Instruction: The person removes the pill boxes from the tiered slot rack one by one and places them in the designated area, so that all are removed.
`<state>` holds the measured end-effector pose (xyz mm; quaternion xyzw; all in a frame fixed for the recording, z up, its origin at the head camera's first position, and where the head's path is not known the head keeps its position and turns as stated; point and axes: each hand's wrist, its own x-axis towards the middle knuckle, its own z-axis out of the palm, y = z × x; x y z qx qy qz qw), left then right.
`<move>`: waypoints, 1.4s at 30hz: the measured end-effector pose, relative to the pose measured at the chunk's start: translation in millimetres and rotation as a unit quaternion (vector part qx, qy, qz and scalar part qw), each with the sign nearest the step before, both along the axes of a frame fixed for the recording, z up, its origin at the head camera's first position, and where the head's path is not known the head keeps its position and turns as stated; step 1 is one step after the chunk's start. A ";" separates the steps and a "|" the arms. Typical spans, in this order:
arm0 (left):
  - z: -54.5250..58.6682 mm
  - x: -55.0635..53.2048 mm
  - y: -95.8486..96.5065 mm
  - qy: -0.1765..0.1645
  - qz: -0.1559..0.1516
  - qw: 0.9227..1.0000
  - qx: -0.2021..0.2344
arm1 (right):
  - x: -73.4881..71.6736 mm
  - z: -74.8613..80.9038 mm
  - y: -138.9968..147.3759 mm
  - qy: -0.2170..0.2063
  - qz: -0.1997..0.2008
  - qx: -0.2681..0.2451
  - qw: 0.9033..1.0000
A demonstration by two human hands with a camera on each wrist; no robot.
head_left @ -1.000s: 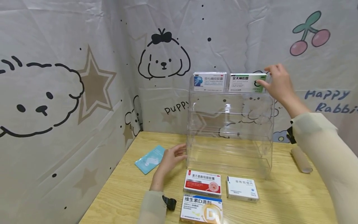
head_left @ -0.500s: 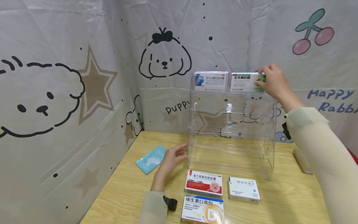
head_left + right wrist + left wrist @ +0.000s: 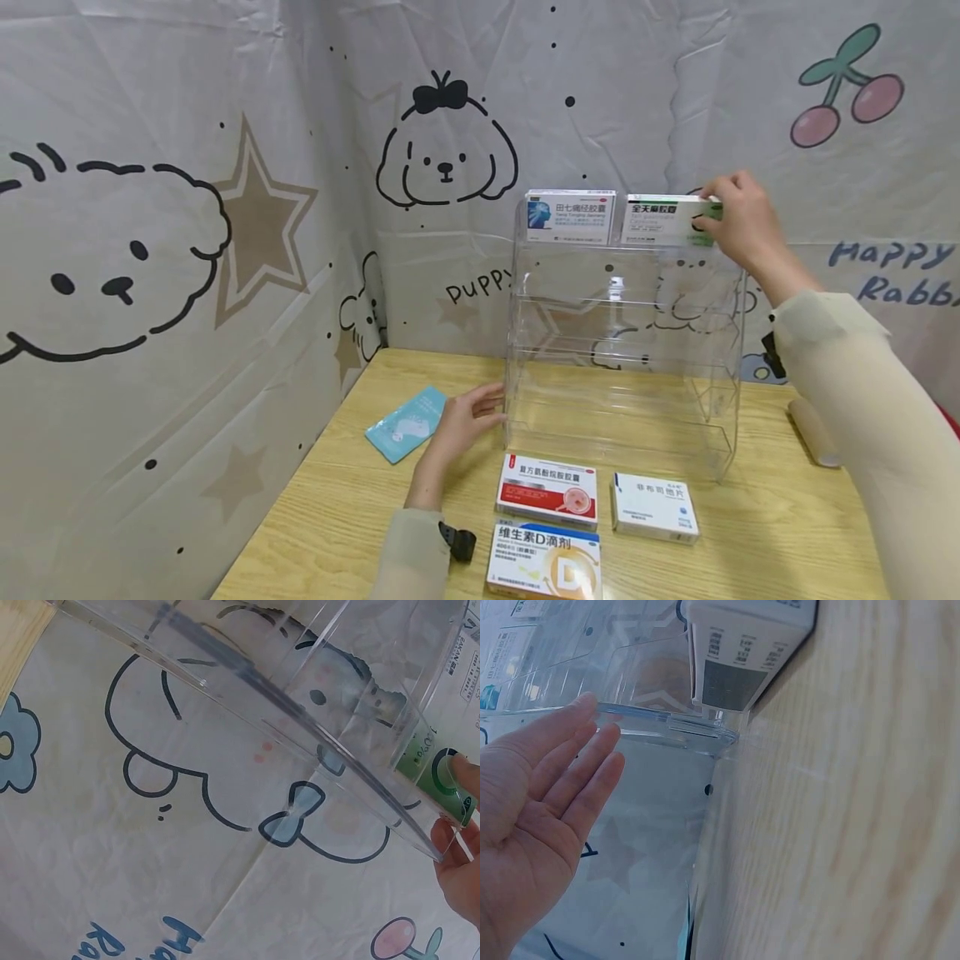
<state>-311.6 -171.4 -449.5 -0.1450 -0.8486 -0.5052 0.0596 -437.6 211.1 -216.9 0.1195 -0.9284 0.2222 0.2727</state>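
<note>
A clear acrylic display rack [image 3: 618,302] with several tiers stands on the table. On its top tier, a white-and-green medicine box [image 3: 660,220] leans upright at the right. My right hand [image 3: 748,223] pinches that box's right end, thumb on the front; the right wrist view shows the thumb on its green corner [image 3: 442,776]. Left of it sits a white-and-blue medicine box [image 3: 572,218]. My left hand [image 3: 463,423] rests at the rack's lower left side, fingers fairly straight; in the left wrist view the fingertips are at the clear edge, and whether they touch is unclear.
Before the rack lie a red-and-white medicine box [image 3: 547,490], a vitamin D box [image 3: 543,560] and a small white box [image 3: 654,508]. A teal sachet [image 3: 408,427] lies left, a cardboard tube [image 3: 813,432] right. Printed cloth [image 3: 442,275] hangs behind and at left.
My right hand has moved slightly left along the white-and-green box, its fingers now further over the end. The left hand stays by the rack. The head view has shifted a little.
</note>
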 end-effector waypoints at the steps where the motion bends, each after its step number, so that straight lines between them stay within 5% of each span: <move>1: 0.1 0.2 0.4 0.001 0.000 1.000 0.000 | 0.3 -0.2 0.4 0.002 0.003 -0.006 1.000; 22: 4.7 -0.7 3.9 -0.001 0.005 1.000 0.004 | 8.2 7.4 5.6 0.154 0.025 -0.052 0.986; 42: 2.2 2.8 2.4 0.003 0.005 1.000 0.007 | 29.4 4.1 12.0 0.297 0.074 -0.020 0.952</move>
